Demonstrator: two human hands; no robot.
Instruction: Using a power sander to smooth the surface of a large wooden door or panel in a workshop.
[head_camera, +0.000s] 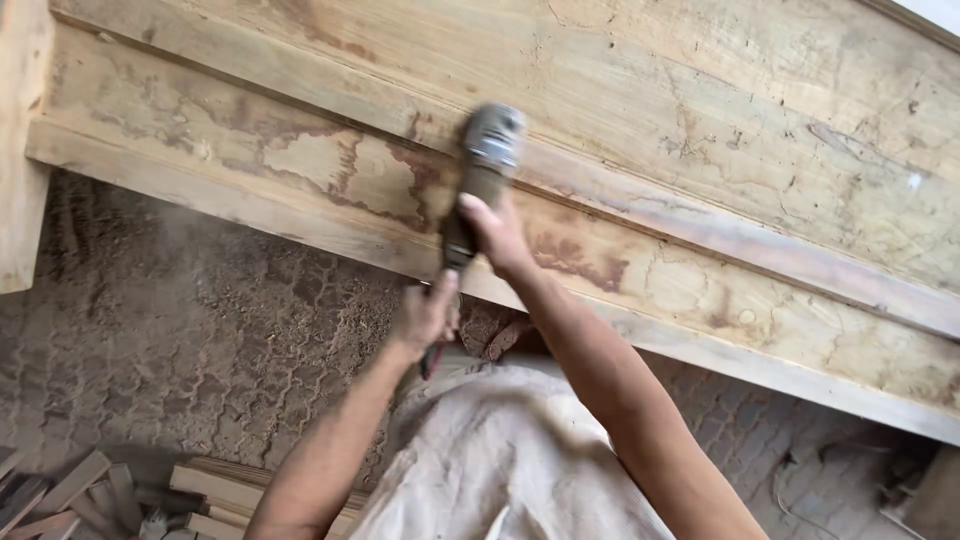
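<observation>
The grinder's (480, 175) head is blurred, so its disc cannot be made out, and its rear end is hidden inside the left hand (425, 315). The right hand (497, 235) is clamped round its body, the left closed round its tail; the 2 hands sit apart along the tool. It is grey and dusty, pressed against the stained plank (700, 180). Offcuts (90, 495) lie cut off at the lower edge.

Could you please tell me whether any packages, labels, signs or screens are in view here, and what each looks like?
None are in view: only a grey power sander held by both hands on the bare, stained wooden panel, with wood scraps on the dusty floor.
</observation>
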